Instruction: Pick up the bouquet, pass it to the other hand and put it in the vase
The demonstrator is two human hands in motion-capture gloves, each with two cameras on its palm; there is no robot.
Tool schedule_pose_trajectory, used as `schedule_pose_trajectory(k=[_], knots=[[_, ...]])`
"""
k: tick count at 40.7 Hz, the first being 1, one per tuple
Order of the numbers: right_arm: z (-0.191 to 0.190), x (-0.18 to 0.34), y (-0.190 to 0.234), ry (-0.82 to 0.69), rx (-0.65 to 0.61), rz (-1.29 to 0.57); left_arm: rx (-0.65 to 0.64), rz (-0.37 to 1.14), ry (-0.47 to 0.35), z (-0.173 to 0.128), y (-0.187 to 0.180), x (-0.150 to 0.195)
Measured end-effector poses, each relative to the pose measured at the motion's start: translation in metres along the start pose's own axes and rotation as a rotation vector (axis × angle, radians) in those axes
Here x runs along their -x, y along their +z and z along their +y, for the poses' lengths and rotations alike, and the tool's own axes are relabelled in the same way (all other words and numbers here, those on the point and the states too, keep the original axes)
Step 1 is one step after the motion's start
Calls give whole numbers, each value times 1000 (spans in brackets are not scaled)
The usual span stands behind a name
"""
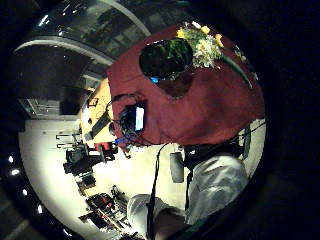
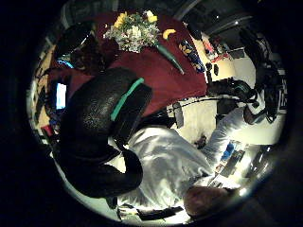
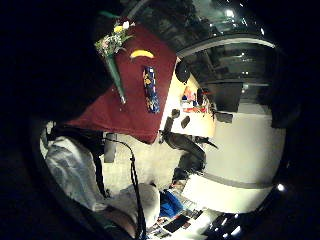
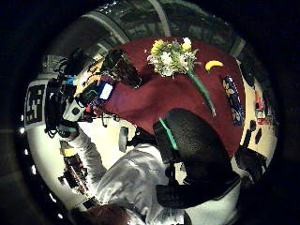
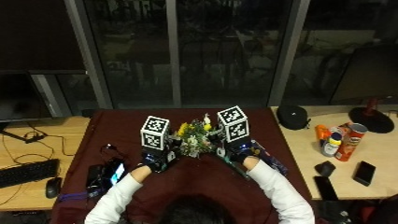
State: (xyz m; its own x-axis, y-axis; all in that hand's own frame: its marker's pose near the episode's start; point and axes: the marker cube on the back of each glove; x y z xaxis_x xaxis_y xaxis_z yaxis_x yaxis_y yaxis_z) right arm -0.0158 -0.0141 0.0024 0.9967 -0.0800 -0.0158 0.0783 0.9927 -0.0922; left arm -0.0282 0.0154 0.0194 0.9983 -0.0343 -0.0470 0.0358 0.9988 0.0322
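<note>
The bouquet (image 5: 196, 139) of yellow and white flowers with a green wrapped stem lies on the dark red tablecloth (image 5: 205, 179), touched by neither hand. My left hand (image 5: 152, 161) hovers to its left and my right hand (image 5: 239, 151) to its right, both holding nothing. In the palm views the bouquet (image 4: 171, 58) lies flat, its flower heads next to a dark glass vase (image 4: 119, 65) that shows its wide mouth (image 1: 167, 57). The left glove (image 2: 104, 127) and the right glove (image 4: 192, 145) show loosely curled fingers with nothing in them.
A banana (image 4: 213, 64) and a blue patterned case (image 4: 233, 99) lie on the cloth to the right of the stem. A lit phone (image 5: 117, 172) and cables sit at the cloth's left. A keyboard (image 5: 28, 172) lies far left, a snack can (image 5: 351, 140) and phones far right.
</note>
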Motion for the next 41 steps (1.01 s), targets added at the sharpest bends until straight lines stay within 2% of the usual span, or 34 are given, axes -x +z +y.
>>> schedule_pose_trajectory(k=[9, 17, 24, 31, 41], knots=[[-15, -7, -4, -4, 67, -109, 19, -21, 10, 1, -4, -6], [-40, -28, -8, 96, 51, -148, -34, -74, 31, 11, -5, -16], [-67, -52, -5, 201, 52, -253, -108, -118, 66, 20, 2, -29], [-100, -73, 20, 295, 84, -289, -151, -115, 106, 23, 10, -42], [-136, -97, 78, 401, 150, -380, -209, -124, 107, 23, 18, -44]])
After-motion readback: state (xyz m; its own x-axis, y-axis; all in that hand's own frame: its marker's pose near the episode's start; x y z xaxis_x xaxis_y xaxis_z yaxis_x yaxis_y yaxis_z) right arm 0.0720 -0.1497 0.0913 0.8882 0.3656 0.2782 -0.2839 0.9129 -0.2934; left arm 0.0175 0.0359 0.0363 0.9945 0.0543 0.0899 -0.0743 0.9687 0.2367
